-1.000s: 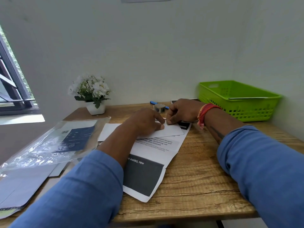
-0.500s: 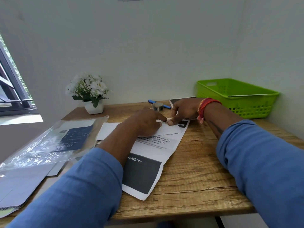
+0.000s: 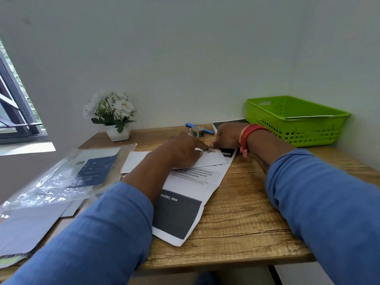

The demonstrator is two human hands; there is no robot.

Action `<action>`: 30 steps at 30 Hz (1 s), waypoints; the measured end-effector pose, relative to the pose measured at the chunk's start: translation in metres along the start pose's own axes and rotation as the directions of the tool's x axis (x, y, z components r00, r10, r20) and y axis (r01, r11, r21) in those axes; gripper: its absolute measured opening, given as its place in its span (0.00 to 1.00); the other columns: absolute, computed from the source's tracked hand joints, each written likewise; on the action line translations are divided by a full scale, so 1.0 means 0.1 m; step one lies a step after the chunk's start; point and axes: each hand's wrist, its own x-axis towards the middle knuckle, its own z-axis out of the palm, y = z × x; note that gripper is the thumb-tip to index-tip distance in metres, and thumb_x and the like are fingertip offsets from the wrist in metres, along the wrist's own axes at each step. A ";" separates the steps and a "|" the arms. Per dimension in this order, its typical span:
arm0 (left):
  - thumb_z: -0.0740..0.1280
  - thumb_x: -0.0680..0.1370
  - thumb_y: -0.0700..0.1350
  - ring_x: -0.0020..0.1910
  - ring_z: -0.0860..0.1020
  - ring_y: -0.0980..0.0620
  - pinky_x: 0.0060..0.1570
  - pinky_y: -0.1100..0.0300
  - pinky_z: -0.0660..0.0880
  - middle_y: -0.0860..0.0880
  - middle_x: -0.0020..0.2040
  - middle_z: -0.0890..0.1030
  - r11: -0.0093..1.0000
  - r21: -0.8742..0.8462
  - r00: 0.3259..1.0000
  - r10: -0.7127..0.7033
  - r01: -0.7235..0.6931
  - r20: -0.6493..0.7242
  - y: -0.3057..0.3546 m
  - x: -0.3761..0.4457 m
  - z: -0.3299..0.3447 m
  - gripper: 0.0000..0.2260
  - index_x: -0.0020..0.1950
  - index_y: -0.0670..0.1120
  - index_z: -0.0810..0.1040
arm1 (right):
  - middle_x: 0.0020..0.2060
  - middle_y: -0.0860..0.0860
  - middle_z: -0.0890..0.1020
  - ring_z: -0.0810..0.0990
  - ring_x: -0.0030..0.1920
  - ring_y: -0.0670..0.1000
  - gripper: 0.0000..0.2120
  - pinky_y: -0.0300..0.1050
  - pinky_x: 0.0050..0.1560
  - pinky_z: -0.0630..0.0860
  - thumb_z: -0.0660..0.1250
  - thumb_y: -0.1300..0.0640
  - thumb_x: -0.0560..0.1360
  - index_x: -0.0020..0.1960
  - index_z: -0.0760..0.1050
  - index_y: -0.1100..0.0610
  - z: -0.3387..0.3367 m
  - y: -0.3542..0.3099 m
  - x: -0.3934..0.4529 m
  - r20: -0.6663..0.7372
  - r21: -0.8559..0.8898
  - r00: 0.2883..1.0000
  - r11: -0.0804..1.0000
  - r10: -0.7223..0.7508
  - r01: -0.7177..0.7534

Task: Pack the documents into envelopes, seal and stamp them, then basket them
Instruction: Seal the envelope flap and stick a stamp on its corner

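Observation:
A white envelope (image 3: 213,159) lies flat on the wooden desk (image 3: 242,204), over a printed document (image 3: 185,204). A small stamp (image 3: 210,150) sits at its upper right corner. My left hand (image 3: 181,151) lies on the envelope with its forefinger tip at the stamp. My right hand (image 3: 228,137) rests curled at the envelope's far right corner, fingertips close to the stamp. A roll of stamps (image 3: 197,131) stands just behind the hands. The green basket (image 3: 296,120) stands at the back right with a white envelope edge showing inside.
A blue pen (image 3: 207,131) lies behind the roll. A potted white flower (image 3: 113,116) stands at the back left. A clear plastic sleeve of envelopes (image 3: 67,177) and grey sheets (image 3: 28,229) cover the left side. A dark tablet-like sheet (image 3: 230,122) lies by the basket.
The right hand drew back slightly to the right, uncovering the stamp on the envelope's corner. The left forefinger stretched toward the stamp. The view shifted a little.

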 end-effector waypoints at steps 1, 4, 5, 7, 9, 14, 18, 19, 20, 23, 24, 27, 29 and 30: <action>0.60 0.84 0.53 0.72 0.67 0.46 0.71 0.47 0.62 0.48 0.72 0.74 1.000 -0.003 1.000 -0.001 0.001 -0.005 0.00 0.00 0.01 0.16 0.72 0.63 0.73 | 0.48 0.54 0.81 0.78 0.45 0.53 0.22 0.44 0.43 0.72 0.65 0.39 0.78 0.52 0.79 0.59 0.01 0.00 0.01 -0.001 -0.006 1.000 1.000 -0.001 0.001; 0.60 0.84 0.52 0.72 0.67 0.46 0.71 0.47 0.63 0.48 0.71 0.74 1.000 -0.015 1.000 -0.004 0.004 -0.019 0.00 -0.01 0.02 0.16 0.71 0.63 0.74 | 0.47 0.55 0.82 0.77 0.43 0.52 0.23 0.45 0.42 0.71 0.65 0.38 0.77 0.49 0.79 0.59 0.01 0.02 0.00 0.004 0.009 1.000 1.000 -0.013 0.013; 0.60 0.84 0.52 0.72 0.67 0.46 0.71 0.47 0.63 0.48 0.71 0.74 1.000 -0.023 1.000 -0.007 0.006 -0.021 -0.01 0.00 0.02 0.16 0.71 0.63 0.74 | 0.48 0.55 0.83 0.77 0.43 0.52 0.24 0.45 0.43 0.71 0.66 0.36 0.76 0.51 0.80 0.59 0.00 0.02 -0.01 0.016 0.016 1.000 1.000 -0.018 0.018; 0.61 0.84 0.52 0.72 0.68 0.46 0.71 0.47 0.63 0.48 0.71 0.75 0.999 -0.042 1.000 -0.015 0.015 -0.022 -0.01 0.01 0.03 0.16 0.71 0.63 0.74 | 0.52 0.55 0.84 0.79 0.46 0.52 0.26 0.45 0.45 0.73 0.67 0.36 0.75 0.54 0.81 0.59 -0.03 0.04 -0.02 0.045 0.021 0.998 0.999 -0.035 0.034; 0.62 0.84 0.53 0.71 0.68 0.46 0.72 0.47 0.64 0.49 0.71 0.75 0.999 -0.045 0.999 -0.019 0.018 -0.027 -0.01 0.02 0.03 0.16 0.71 0.62 0.75 | 0.53 0.55 0.84 0.81 0.52 0.53 0.28 0.48 0.52 0.75 0.68 0.34 0.73 0.55 0.81 0.58 -0.06 0.05 -0.04 0.070 0.038 0.996 0.998 -0.050 0.047; 0.62 0.83 0.53 0.71 0.69 0.46 0.71 0.47 0.65 0.49 0.70 0.76 0.998 -0.068 0.999 -0.016 0.014 -0.029 -0.02 0.02 0.04 0.16 0.71 0.62 0.75 | 0.53 0.52 0.82 0.80 0.54 0.53 0.33 0.50 0.59 0.75 0.69 0.29 0.69 0.56 0.80 0.57 -0.05 0.02 -0.06 0.090 0.060 0.995 0.998 -0.031 0.025; 0.62 0.83 0.52 0.71 0.70 0.46 0.72 0.45 0.65 0.49 0.70 0.76 0.997 -0.071 1.000 -0.007 0.005 -0.029 -0.02 0.02 0.04 0.15 0.70 0.62 0.75 | 0.52 0.51 0.84 0.81 0.53 0.53 0.33 0.52 0.60 0.76 0.70 0.28 0.66 0.53 0.82 0.56 -0.06 0.02 -0.05 0.109 0.055 0.994 0.998 -0.015 0.010; 0.62 0.83 0.52 0.71 0.70 0.46 0.72 0.45 0.65 0.49 0.71 0.76 0.998 -0.068 1.000 -0.011 0.009 -0.026 -0.02 0.02 0.04 0.16 0.71 0.62 0.75 | 0.52 0.51 0.84 0.81 0.54 0.53 0.32 0.53 0.61 0.76 0.70 0.28 0.66 0.52 0.82 0.55 -0.07 0.04 -0.04 0.106 0.057 0.994 0.998 -0.012 0.006; 0.62 0.83 0.52 0.72 0.69 0.46 0.72 0.45 0.65 0.49 0.72 0.75 0.998 -0.067 1.000 -0.014 0.012 -0.025 -0.02 0.02 0.04 0.16 0.71 0.62 0.75 | 0.52 0.51 0.84 0.81 0.54 0.53 0.31 0.52 0.61 0.76 0.70 0.29 0.67 0.52 0.82 0.55 -0.08 0.05 -0.04 0.098 0.055 0.995 0.998 -0.008 0.002; 0.62 0.83 0.52 0.71 0.69 0.46 0.72 0.46 0.65 0.49 0.72 0.74 0.997 -0.070 0.999 -0.014 0.012 -0.031 -0.02 0.02 0.04 0.16 0.71 0.62 0.75 | 0.55 0.51 0.83 0.80 0.55 0.53 0.29 0.51 0.61 0.76 0.70 0.33 0.70 0.57 0.81 0.56 -0.08 0.02 -0.03 0.086 0.027 0.996 1.000 -0.003 0.001; 0.62 0.83 0.52 0.71 0.70 0.46 0.72 0.46 0.65 0.49 0.72 0.75 0.997 -0.072 0.999 -0.015 0.012 -0.034 -0.02 0.02 0.04 0.16 0.71 0.61 0.75 | 0.56 0.52 0.82 0.80 0.56 0.53 0.28 0.51 0.62 0.75 0.70 0.34 0.72 0.58 0.80 0.56 -0.08 0.01 -0.03 0.089 0.021 0.996 1.000 -0.012 0.010; 0.63 0.83 0.53 0.70 0.70 0.47 0.72 0.45 0.65 0.49 0.71 0.75 0.997 -0.072 0.998 -0.027 0.023 -0.051 -0.05 0.04 0.07 0.16 0.70 0.60 0.76 | 0.57 0.53 0.81 0.79 0.58 0.54 0.25 0.49 0.62 0.74 0.68 0.39 0.76 0.60 0.79 0.59 -0.09 0.02 -0.06 0.086 0.009 0.996 1.000 -0.024 0.023; 0.64 0.82 0.53 0.69 0.71 0.47 0.71 0.45 0.66 0.49 0.70 0.76 0.995 -0.085 0.996 -0.047 0.041 -0.070 -0.07 0.05 0.08 0.16 0.70 0.57 0.77 | 0.53 0.53 0.82 0.80 0.54 0.53 0.23 0.48 0.57 0.76 0.68 0.38 0.76 0.56 0.80 0.58 -0.06 0.04 -0.05 0.057 0.019 0.998 1.000 -0.013 0.012; 0.64 0.82 0.53 0.68 0.71 0.48 0.71 0.46 0.67 0.49 0.70 0.76 0.994 -0.093 0.995 -0.060 0.053 -0.076 -0.07 0.05 0.08 0.17 0.70 0.55 0.77 | 0.50 0.53 0.82 0.80 0.51 0.53 0.23 0.47 0.54 0.76 0.67 0.37 0.75 0.52 0.80 0.58 -0.04 0.04 -0.04 0.036 0.023 0.999 1.000 -0.007 0.006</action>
